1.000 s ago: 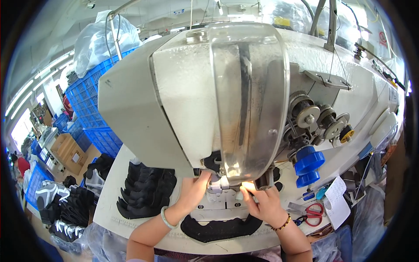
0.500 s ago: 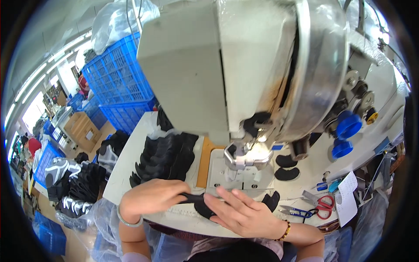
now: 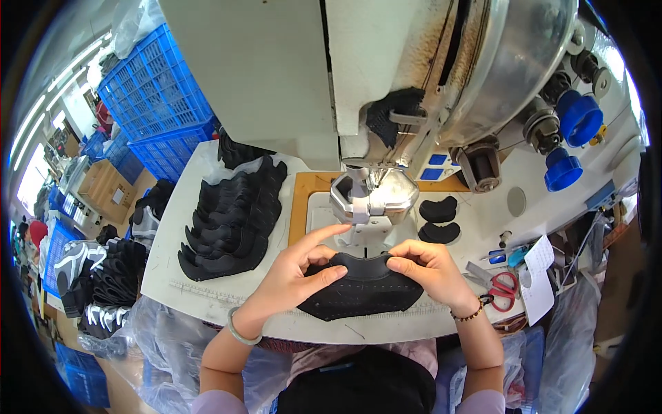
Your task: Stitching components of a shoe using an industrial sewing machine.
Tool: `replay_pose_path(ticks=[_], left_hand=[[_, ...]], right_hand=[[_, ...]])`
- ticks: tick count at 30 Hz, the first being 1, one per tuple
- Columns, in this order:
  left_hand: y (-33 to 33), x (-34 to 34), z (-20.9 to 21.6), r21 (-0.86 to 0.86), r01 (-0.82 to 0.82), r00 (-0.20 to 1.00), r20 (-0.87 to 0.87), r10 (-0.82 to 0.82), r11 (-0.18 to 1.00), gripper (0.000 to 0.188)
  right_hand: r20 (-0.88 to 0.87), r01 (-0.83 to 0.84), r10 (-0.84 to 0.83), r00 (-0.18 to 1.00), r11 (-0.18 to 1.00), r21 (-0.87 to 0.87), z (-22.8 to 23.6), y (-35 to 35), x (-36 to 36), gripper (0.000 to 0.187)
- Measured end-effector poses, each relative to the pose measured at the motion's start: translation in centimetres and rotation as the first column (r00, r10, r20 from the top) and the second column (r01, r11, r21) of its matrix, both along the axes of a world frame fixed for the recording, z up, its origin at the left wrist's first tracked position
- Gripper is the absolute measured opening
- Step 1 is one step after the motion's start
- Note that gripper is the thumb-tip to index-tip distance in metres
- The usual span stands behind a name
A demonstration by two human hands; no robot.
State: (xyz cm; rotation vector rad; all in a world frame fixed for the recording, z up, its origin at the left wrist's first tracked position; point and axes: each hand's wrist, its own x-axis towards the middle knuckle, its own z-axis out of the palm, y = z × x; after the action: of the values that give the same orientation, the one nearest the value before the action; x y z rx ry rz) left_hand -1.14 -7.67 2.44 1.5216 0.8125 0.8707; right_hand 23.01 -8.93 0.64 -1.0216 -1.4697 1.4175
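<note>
A black, curved shoe-upper piece (image 3: 362, 298) is spread between my two hands, in front of a sewing machine's lit needle area (image 3: 376, 196). My left hand (image 3: 303, 272) pinches the left end of its upper edge, thumb on top and index finger stretched toward the machine. At the right end of that edge, my right hand (image 3: 431, 271) pinches the piece between thumb and fingers. A narrow band stands out along the edge between my thumbs. The lower part lies flat over the table's front, and the undersides of my fingertips are hidden.
Overlapping black pieces (image 3: 234, 221) lie in a stack on the left of the white table (image 3: 162, 276). Two small black curved pieces (image 3: 439, 232) lie right of the needle. Red-handled scissors (image 3: 505, 284) and a paper sheet (image 3: 538, 276) are farther right. Blue crates (image 3: 155, 83) stand back left.
The black piece, bunched and partly covered by my hands before, now lies spread out. My hands have moved apart to its two ends, and the view has shifted.
</note>
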Motion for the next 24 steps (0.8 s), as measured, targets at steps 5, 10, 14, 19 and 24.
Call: replay_pose_path(ticks=[5,10,14,19,24], left_hand=[[0.2,0.0,-0.7,-0.038,0.008,0.999,0.047,-0.006,0.999,0.053],[-0.1,0.3,-0.4,-0.085,-0.008,0.997,0.08,0.015,0.996,0.047],[-0.5,0.0,0.0,-0.082,-0.001,0.998,0.06,0.006,0.997,0.045],[-0.5,0.0,-0.1,-0.001,0.114,0.968,-0.227,-0.111,0.994,0.032],[-1.0,-0.3,-0.3,-0.007,0.089,0.958,-0.274,-0.088,0.996,0.024]], right_hand=[[-0.006,-0.024,0.023,1.0,0.999,-0.035,-0.4,0.1,0.2,0.018],[-0.033,-0.029,0.028,0.999,0.999,-0.033,-0.7,0.0,0.3,0.018],[0.019,-0.036,0.036,0.999,0.999,0.002,-0.4,-0.3,0.4,0.017],[0.272,-0.067,-0.038,0.962,0.928,0.366,-0.3,-0.7,0.3,0.015],[0.391,-0.116,-0.092,0.916,0.871,0.478,-0.4,-1.1,-0.3,0.016]])
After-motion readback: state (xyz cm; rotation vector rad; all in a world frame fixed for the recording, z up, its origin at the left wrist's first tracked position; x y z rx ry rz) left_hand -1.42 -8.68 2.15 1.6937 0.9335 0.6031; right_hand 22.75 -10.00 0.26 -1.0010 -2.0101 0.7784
